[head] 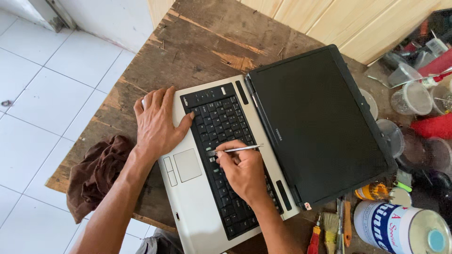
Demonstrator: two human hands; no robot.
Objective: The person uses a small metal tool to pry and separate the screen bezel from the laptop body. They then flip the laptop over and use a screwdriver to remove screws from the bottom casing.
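While your left hand [157, 123] lies open on the laptop [207, 188] corner | your right hand [242, 171] pinches a thin metal tool [235, 149] | tip at the keyboard [221, 136].

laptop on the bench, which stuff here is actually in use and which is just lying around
In use:
- laptop, open on the table
- thin metal tool in the right hand, tip at a key
- left hand flat on the laptop's corner

Lying about:
- brown rag
- plastic cups
- tin can
- brush and screwdriver
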